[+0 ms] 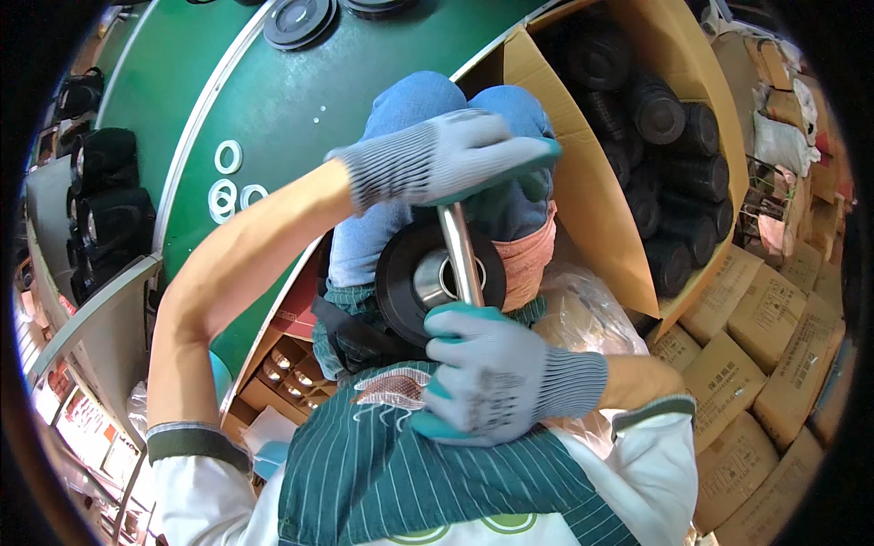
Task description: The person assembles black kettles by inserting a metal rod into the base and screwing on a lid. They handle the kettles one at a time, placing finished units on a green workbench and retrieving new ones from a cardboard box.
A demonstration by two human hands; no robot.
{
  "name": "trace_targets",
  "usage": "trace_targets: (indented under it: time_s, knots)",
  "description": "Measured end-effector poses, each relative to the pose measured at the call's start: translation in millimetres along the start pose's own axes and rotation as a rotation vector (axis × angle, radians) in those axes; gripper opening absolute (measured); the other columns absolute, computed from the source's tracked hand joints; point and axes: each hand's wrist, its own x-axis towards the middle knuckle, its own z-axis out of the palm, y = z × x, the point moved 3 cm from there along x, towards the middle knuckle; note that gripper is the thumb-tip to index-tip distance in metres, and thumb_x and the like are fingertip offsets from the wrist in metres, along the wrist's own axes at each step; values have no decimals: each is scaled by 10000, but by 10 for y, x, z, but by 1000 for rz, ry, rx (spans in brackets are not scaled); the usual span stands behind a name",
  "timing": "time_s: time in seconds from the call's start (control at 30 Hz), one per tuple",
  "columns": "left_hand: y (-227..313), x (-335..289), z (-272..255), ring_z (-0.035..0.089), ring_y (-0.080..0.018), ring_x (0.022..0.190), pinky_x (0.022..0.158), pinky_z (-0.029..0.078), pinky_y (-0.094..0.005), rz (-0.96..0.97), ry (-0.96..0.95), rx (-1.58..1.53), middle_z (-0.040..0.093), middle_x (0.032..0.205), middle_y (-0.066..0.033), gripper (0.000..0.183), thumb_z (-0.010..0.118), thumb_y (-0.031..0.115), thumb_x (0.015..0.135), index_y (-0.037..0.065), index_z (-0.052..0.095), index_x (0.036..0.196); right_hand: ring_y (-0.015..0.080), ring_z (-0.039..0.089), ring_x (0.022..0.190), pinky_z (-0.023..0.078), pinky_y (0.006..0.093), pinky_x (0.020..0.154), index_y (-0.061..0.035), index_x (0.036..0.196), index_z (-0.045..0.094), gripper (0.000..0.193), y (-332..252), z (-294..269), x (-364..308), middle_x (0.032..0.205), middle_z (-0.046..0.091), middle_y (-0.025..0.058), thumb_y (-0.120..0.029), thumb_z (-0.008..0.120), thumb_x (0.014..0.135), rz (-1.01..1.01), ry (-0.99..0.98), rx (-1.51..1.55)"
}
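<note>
A silvery metal rod [462, 255] runs between my two gloved hands, passing in front of a black round disc [397, 282] with a shiny metal hub. The disc sits at my lap, partly covered by the rod and my right hand. My right hand [492, 375], in a grey glove with green fingertips, is wrapped round the near end of the rod. Over the far end lies my left hand [455, 155], palm down with fingers stretched out to the right. Whether its palm touches the rod, I cannot tell. This hand is slightly blurred.
An open cardboard box [583, 182] at the right holds many black ribbed round parts [660, 114]. On the green table [300, 109] lie several white rings [228, 156] and black discs [299, 20]. A smaller carton [264, 400] holds shiny metal pieces. Closed cartons [728, 382] fill the far right.
</note>
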Motion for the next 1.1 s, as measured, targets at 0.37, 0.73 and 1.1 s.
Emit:
trace_targets:
  time_s: [0.37,0.73,1.1]
  knots:
    - [-4,628,299,686,-347,1019,946,531,-413,55,219,-333,723,1131,-180,462,597,421,1026,103,677,1351,253,616,738,493,397,643,-138,898,674,325,127,-17,776,710,566,38,-445,714,800,136,-189,-50]
    - [979,-33,-621,728,-392,858,741,596,-432,-527,-160,206,703,875,-233,355,696,315,919,-29,711,1007,382,686,1100,474,511,1077,63,1322,636,630,461,-470,-46,1047,746,237,-454,361,1090,-121,918,1231]
    - [1646,181,85,749,-329,920,697,632,-386,-1133,-489,594,614,1295,-250,874,582,604,973,-64,405,1508,159,676,928,571,282,814,-37,1378,577,463,1513,-76,-153,1173,700,87,-377,513,1071,364,941,1276]
